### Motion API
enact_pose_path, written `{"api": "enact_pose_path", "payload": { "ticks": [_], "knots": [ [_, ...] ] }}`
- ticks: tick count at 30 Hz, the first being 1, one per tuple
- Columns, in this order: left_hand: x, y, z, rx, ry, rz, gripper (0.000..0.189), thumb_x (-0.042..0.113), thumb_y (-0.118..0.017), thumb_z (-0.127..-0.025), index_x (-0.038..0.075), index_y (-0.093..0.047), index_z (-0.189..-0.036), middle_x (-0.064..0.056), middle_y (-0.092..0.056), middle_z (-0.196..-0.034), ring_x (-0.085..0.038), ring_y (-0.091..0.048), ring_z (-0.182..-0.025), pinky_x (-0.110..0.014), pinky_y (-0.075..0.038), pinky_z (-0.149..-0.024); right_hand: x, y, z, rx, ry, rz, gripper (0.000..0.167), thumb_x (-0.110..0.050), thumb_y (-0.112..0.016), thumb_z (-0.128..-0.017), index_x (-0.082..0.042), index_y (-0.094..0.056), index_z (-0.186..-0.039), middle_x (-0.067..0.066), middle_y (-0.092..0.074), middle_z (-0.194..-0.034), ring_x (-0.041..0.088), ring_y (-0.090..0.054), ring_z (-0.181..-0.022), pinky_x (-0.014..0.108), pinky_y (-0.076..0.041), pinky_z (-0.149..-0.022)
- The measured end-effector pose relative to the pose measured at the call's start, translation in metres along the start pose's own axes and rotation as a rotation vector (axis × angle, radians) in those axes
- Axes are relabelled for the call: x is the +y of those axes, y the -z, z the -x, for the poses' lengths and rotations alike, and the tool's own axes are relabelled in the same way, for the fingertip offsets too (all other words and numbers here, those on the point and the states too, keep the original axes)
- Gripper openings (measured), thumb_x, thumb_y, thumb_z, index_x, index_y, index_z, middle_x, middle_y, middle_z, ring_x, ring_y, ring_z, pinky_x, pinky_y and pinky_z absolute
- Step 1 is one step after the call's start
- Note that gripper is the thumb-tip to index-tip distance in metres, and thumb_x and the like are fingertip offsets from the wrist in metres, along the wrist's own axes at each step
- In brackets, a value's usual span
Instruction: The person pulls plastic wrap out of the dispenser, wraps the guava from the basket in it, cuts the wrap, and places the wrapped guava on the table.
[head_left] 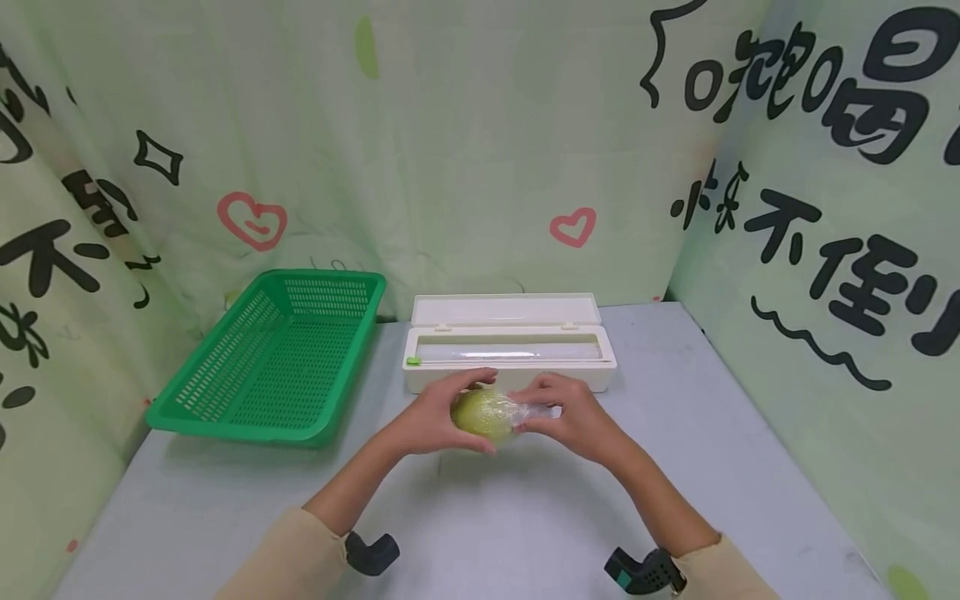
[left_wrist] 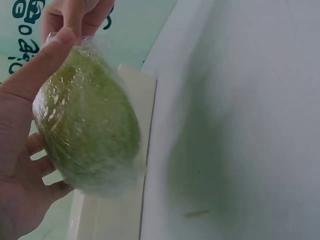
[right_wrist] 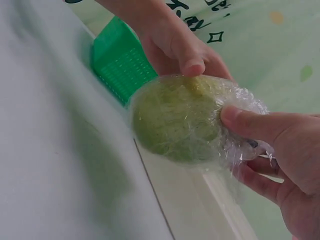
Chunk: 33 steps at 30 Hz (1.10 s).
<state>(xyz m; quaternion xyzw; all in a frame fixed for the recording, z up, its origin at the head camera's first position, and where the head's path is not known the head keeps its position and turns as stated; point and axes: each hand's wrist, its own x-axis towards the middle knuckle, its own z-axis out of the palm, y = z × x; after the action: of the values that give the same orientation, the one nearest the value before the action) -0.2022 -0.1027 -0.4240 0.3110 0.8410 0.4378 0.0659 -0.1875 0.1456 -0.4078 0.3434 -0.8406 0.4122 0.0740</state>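
Note:
A yellow-green oval fruit [left_wrist: 92,122], much like a mango, is wrapped in clear cling film and held above the table in front of the film box. My left hand [head_left: 444,415] grips its left side, thumb and fingers curved round it. At the fruit's right end my right hand [head_left: 573,417] pinches the gathered cling film [right_wrist: 245,142] between thumb and fingers. Behind both hands stands the white cling film box [head_left: 513,367], its lid raised and a film roll [head_left: 517,352] inside.
A green perforated plastic basket [head_left: 327,417] stands at the back left of the white table [head_left: 465,533]. Printed curtains [head_left: 450,150] hang behind and along both sides. The fruit's shadow falls on the tabletop.

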Motion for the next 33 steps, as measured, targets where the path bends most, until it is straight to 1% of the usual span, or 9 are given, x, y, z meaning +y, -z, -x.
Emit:
{"api": "enact_pose_path", "payload": {
  "ticks": [4,9,12,16,23,26,29,31,33],
  "knots": [
    [0.006,-0.006,-0.004,-0.034,-0.032,-0.119,0.100,0.046,-0.088,-0.063,0.025,-0.038,-0.147,0.002,-0.055,-0.137,-0.013,-0.057,-0.113,-0.027,-0.053,-0.086,-0.005,-0.001,-0.004,-0.044,-0.008,-0.002,0.039,-0.015,-0.082,-0.075,-0.009,-0.073,-0.112,0.000,-0.068,-0.096,0.008,-0.058,-0.082,0.020,-0.051,-0.066],
    [0.004,-0.013,-0.006,-0.037,-0.022,-0.105,0.083,0.041,-0.084,-0.071,0.023,-0.045,-0.142,0.006,-0.059,-0.126,-0.010,-0.057,-0.101,-0.023,-0.052,-0.078,-0.009,-0.004,-0.009,0.009,-0.027,-0.039,0.043,-0.020,-0.081,-0.077,-0.012,-0.069,-0.118,0.002,-0.070,-0.109,0.011,-0.063,-0.090,0.029,-0.057,-0.076],
    [-0.001,-0.014,-0.006,-0.002,0.003,-0.055,0.069,0.037,-0.082,-0.074,0.022,-0.052,-0.135,0.006,-0.061,-0.120,-0.010,-0.058,-0.098,-0.024,-0.052,-0.078,-0.008,-0.004,-0.009,0.049,-0.061,-0.066,0.053,-0.021,-0.081,-0.078,-0.011,-0.062,-0.126,0.005,-0.066,-0.120,0.018,-0.064,-0.099,0.038,-0.057,-0.084],
    [-0.005,-0.013,-0.004,0.070,0.082,0.047,0.064,0.036,-0.081,-0.076,0.022,-0.054,-0.132,0.005,-0.063,-0.117,-0.012,-0.060,-0.097,-0.028,-0.054,-0.079,-0.005,-0.005,-0.006,0.062,-0.139,-0.128,0.066,-0.021,-0.079,-0.080,-0.009,-0.050,-0.138,0.008,-0.058,-0.134,0.027,-0.059,-0.115,0.044,-0.054,-0.092],
    [-0.003,-0.009,-0.005,0.199,0.182,0.243,0.057,0.034,-0.077,-0.081,0.019,-0.054,-0.130,-0.004,-0.063,-0.120,-0.021,-0.061,-0.102,-0.038,-0.055,-0.085,0.007,-0.023,0.000,-0.040,-0.234,-0.240,0.075,-0.023,-0.073,-0.086,-0.008,-0.034,-0.149,0.015,-0.046,-0.145,0.038,-0.052,-0.127,0.048,-0.051,-0.096],
    [-0.001,-0.009,-0.005,0.232,0.218,0.311,0.056,0.033,-0.076,-0.082,0.018,-0.053,-0.131,-0.005,-0.062,-0.122,-0.022,-0.060,-0.105,-0.039,-0.055,-0.088,0.010,-0.032,0.001,-0.093,-0.261,-0.282,0.081,-0.025,-0.072,-0.087,-0.010,-0.026,-0.152,0.015,-0.042,-0.149,0.037,-0.051,-0.128,0.048,-0.051,-0.097],
    [0.002,-0.010,-0.006,0.265,0.232,0.354,0.056,0.033,-0.075,-0.083,0.015,-0.052,-0.131,-0.008,-0.061,-0.123,-0.022,-0.059,-0.105,-0.038,-0.056,-0.088,0.011,-0.039,0.002,-0.129,-0.286,-0.327,0.086,-0.026,-0.072,-0.087,-0.012,-0.020,-0.155,0.015,-0.039,-0.151,0.034,-0.053,-0.127,0.042,-0.053,-0.096],
    [0.004,-0.012,-0.006,0.271,0.232,0.372,0.057,0.033,-0.075,-0.083,0.013,-0.052,-0.131,-0.009,-0.060,-0.123,-0.022,-0.059,-0.105,-0.036,-0.056,-0.087,0.010,-0.043,0.002,-0.141,-0.296,-0.364,0.086,-0.026,-0.072,-0.087,-0.011,-0.021,-0.154,0.016,-0.043,-0.148,0.033,-0.056,-0.123,0.036,-0.054,-0.094],
    [0.005,-0.013,-0.006,0.264,0.228,0.386,0.057,0.033,-0.075,-0.083,0.012,-0.052,-0.130,-0.010,-0.060,-0.123,-0.022,-0.058,-0.105,-0.035,-0.055,-0.087,0.009,-0.045,0.002,-0.135,-0.301,-0.390,0.082,-0.025,-0.073,-0.086,-0.009,-0.027,-0.152,0.017,-0.050,-0.141,0.030,-0.060,-0.116,0.030,-0.056,-0.090]
  ]
}}
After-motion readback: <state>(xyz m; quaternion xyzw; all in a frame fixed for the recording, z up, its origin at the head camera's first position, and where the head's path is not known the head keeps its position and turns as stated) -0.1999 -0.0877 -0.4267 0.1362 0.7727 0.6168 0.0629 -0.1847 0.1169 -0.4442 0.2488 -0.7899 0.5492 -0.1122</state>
